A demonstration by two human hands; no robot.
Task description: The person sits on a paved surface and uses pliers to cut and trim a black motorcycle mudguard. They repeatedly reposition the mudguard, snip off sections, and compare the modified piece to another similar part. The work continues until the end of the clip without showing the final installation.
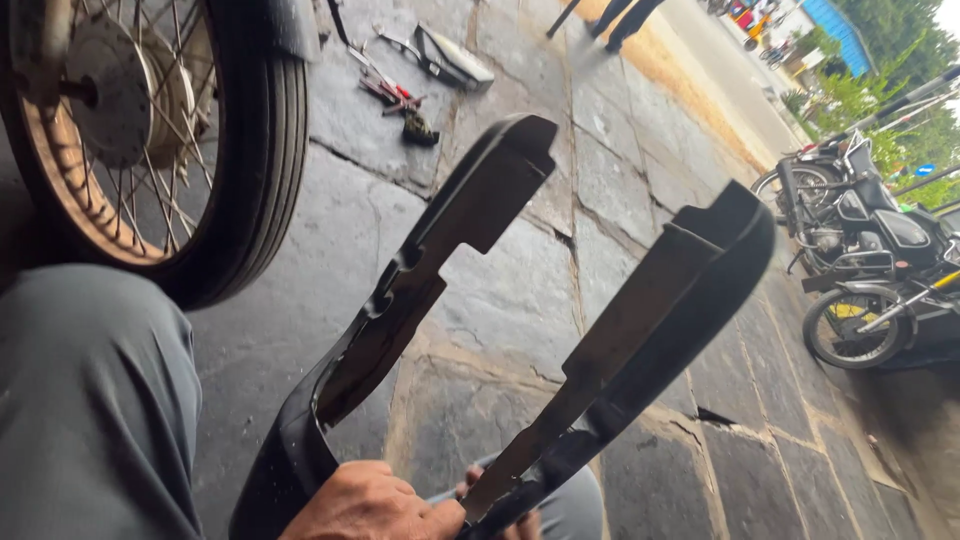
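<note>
We are outdoors on a pavement of large grey stone slabs (510,290) with rough, dirty joints, where a spoked motorcycle wheel (150,130) stands at the person's left and a few hand tools (400,95) lie scattered farther off. The person's left hand (375,505) is closed around the curved base of a black forked mudguard (480,330), held low over the grey-trousered knees with its two arms pointing away; of the right hand (500,510) only fingertips show behind the base, so I cannot tell its grip. Parked motorcycles (870,260) line the right edge beside a road and green trees.
</note>
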